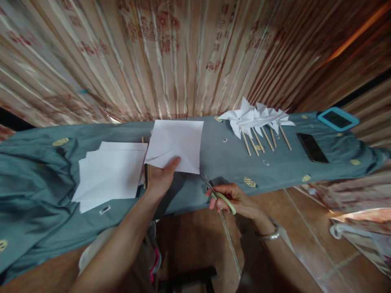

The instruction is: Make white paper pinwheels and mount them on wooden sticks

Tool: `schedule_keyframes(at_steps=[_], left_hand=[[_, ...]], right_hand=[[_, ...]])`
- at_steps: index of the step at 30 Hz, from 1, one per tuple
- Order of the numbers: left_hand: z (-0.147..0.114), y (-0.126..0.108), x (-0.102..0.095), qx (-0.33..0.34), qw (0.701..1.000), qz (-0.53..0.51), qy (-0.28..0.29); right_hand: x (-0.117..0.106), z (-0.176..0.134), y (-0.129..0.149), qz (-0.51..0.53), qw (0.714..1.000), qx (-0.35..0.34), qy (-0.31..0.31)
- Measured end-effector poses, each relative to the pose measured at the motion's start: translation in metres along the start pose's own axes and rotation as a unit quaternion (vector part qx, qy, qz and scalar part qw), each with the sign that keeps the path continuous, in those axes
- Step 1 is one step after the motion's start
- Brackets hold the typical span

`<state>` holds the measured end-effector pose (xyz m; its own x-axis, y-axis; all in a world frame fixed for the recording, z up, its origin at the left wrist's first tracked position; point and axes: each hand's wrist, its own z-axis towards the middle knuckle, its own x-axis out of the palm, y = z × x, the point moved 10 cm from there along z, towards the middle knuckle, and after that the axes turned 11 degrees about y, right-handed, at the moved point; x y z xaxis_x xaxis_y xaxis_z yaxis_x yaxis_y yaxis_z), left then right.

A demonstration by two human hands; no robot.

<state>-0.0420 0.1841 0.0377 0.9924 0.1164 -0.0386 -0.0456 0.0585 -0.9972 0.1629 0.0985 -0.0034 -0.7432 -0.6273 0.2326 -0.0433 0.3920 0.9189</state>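
Observation:
My left hand (163,175) grips a square sheet of white paper (180,138) near its lower edge, thumb on top. A slit runs in from the sheet's lower left corner. In my right hand (232,197) is a pair of scissors with light green handles (225,202); their blades point up and left, and the tips are at the paper's lower right corner. Whether the blades have bitten into the corner I cannot tell. A stack of white paper sheets (111,171) lies left of my left hand, with thin wooden sticks (145,175) partly hidden beside it.
Several white paper pinwheels (258,116) on wooden sticks lie at the back right of the cloth-covered table (232,162). Right of them are a black phone (312,147) and a blue-framed device (338,119). A patterned curtain (183,61) hangs behind the table.

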Motion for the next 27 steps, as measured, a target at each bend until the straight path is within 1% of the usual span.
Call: schedule_keyframes(at_steps=[3, 8, 12, 18, 23, 27], left_hand=[[-0.003, -0.001, 0.004, -0.001, 1.000, -0.011, 0.001], [-0.008, -0.012, 0.017, -0.004, 0.999, -0.008, 0.031], [-0.009, -0.009, 0.020, -0.020, 0.999, -0.014, 0.036], [-0.009, -0.005, 0.023, -0.039, 0.998, 0.015, 0.057], [-0.010, -0.006, 0.023, -0.041, 0.998, 0.014, 0.050], [-0.011, -0.006, 0.027, -0.053, 0.996, -0.008, 0.072]], right_hand=[[0.001, 0.001, 0.000, 0.010, 1.000, -0.002, 0.003], [0.000, 0.002, 0.000, 0.013, 1.000, -0.006, -0.004], [0.000, 0.003, -0.001, 0.010, 1.000, -0.009, -0.006], [-0.002, 0.002, 0.000, -0.002, 1.000, -0.003, -0.021], [-0.001, 0.002, 0.001, -0.001, 1.000, -0.005, -0.014], [-0.002, 0.003, -0.001, 0.002, 1.000, -0.009, -0.016]])
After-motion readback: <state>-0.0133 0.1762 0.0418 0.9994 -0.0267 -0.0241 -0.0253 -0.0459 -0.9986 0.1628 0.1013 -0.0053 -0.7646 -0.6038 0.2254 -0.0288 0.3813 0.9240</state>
